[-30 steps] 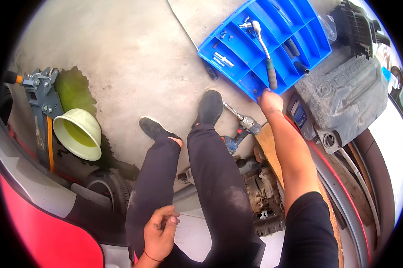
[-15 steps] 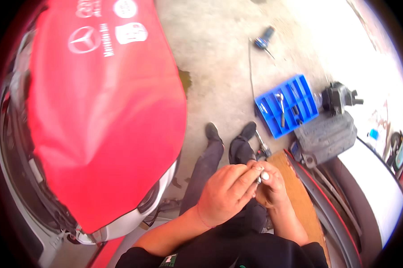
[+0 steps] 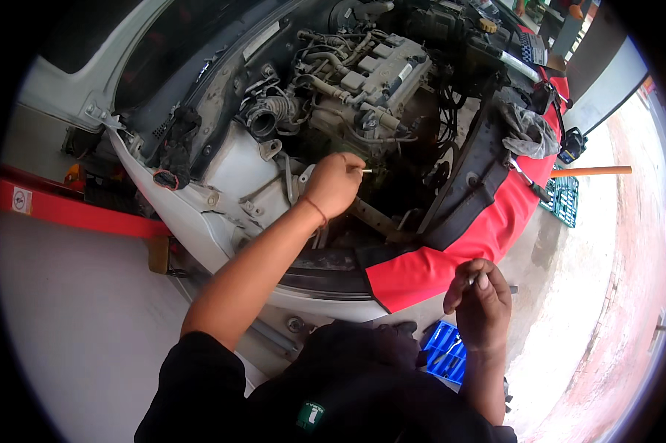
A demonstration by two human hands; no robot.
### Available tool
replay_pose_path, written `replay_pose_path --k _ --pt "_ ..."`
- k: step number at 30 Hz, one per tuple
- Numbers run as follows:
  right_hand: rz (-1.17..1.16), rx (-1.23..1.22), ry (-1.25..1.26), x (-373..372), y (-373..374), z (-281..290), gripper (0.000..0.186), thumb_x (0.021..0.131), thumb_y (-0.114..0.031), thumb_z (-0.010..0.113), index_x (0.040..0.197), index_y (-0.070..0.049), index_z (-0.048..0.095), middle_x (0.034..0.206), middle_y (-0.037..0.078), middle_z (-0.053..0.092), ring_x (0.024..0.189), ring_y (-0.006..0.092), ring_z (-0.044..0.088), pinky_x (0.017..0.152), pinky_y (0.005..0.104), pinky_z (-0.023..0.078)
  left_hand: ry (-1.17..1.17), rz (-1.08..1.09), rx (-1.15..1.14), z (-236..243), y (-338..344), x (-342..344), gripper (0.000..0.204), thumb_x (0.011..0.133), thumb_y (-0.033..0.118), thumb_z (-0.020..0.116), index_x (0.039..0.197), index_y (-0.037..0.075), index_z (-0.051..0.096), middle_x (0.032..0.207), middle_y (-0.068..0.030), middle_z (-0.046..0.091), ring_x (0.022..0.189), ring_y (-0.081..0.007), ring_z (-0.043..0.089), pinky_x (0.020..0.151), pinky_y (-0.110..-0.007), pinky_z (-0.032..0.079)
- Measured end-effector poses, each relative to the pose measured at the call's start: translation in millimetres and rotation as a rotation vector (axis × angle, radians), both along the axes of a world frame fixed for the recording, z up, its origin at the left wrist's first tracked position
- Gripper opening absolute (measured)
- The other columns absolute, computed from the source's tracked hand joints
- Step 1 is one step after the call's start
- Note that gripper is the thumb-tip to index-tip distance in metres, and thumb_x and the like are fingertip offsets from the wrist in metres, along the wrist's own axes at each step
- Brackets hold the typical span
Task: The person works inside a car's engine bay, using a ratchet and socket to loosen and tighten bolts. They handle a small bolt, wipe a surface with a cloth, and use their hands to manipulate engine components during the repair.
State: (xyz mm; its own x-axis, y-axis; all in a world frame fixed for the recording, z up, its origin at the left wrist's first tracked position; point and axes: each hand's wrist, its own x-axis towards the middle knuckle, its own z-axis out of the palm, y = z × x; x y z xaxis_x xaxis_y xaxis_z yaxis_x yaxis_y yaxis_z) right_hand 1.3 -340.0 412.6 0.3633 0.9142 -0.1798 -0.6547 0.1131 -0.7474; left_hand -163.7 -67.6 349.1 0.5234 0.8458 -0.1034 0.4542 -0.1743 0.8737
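Left hand (image 3: 335,184): curled closed on a metal part (image 3: 367,170), above the engine bay (image 3: 238,161), near the engine (image 3: 381,68). Right hand (image 3: 482,304): pinches a small metal piece (image 3: 471,278) at the near edge of the red cover (image 3: 421,279). Grey rag (image 3: 528,131): on the cover's inner edge. Engine label (image 3: 405,71): illegible.

- Left hand (image 3: 336,183) extends over the engine bay, fingers closed on a metal piece (image 3: 367,170); its tip projects from the grip.
- Right hand (image 3: 486,304) is raised near the cover's edge, pinching a small part (image 3: 471,279); kind unclear.
- Engine (image 3: 384,70) sits beyond the left hand, an open ribbed hose (image 3: 277,118) beside it.
- Red cover (image 3: 488,236) drapes the car's edge; a crumpled grey sheet (image 3: 528,131) and a ratchet (image 3: 532,183) lie there.
- Blue tray (image 3: 433,341) rests beside the right forearm, tools inside.
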Motion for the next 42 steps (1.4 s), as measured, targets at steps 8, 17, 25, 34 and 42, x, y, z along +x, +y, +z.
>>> replay_pose_path --k 8,17,25,34,42 --pt "0.534 -0.784 -0.565 28.6 244.4 -87.3 0.022 0.088 -0.013 0.056 0.102 0.003 0.063 0.084 0.013 0.064 0.077 0.0229 0.066 0.07 0.0326 0.055 0.759 -0.098 -0.131 -226.1 91.5 62.4 0.025 0.08 0.015 0.061 0.098 -0.001 0.069 0.106 -0.022 0.066 0.099 -0.0358 0.065 0.078 -0.041 0.053" --pt "1.683 -0.529 -2.078 50.5 327.4 -285.8 0.024 0.081 -0.027 0.06 0.095 -0.012 0.073 0.105 0.011 0.069 0.096 0.0291 0.066 0.085 0.0413 0.052 0.628 0.073 -0.094 -325.2 94.4 89.9 0.021 0.074 0.023 0.062 0.085 0.009 0.073 0.096 -0.0143 0.069 0.091 -0.0292 0.068 0.078 -0.036 0.054" --pt "1.364 -0.574 -2.02 50.6 307.5 -315.1 0.023 0.069 -0.024 0.075 0.086 -0.009 0.071 0.093 0.015 0.069 0.09 0.0314 0.066 0.081 0.0383 0.053 0.527 0.069 -0.203 -302.0 93.1 102.9 0.023 0.082 0.016 0.053 0.095 0.007 0.07 0.096 -0.0091 0.07 0.081 -0.0229 0.067 0.067 -0.035 0.051" --pt "1.095 -0.622 -1.375 83.6 283.5 -443.4 0.013 0.086 -0.008 0.056 0.095 -0.004 0.066 0.09 0.016 0.069 0.076 0.0291 0.069 0.067 0.0465 0.058 0.011 0.381 -0.419 -293.2 85.8 111.6 0.01 0.075 0.009 0.064 0.081 0.001 0.068 0.071 -0.0118 0.067 0.061 -0.0194 0.063 0.054 -0.033 0.047" --pt "0.859 -0.537 -1.105 59.5 272.5 -503.9 0.017 0.091 -0.011 0.05 0.097 -0.004 0.064 0.09 0.016 0.068 0.076 0.0317 0.068 0.064 0.0496 0.058 -0.104 0.453 -0.529 -287.9 88.3 99.7 0.013 0.077 0.01 0.069 0.083 -0.002 0.068 0.075 -0.0102 0.068 0.064 -0.0191 0.065 0.056 -0.034 0.048"
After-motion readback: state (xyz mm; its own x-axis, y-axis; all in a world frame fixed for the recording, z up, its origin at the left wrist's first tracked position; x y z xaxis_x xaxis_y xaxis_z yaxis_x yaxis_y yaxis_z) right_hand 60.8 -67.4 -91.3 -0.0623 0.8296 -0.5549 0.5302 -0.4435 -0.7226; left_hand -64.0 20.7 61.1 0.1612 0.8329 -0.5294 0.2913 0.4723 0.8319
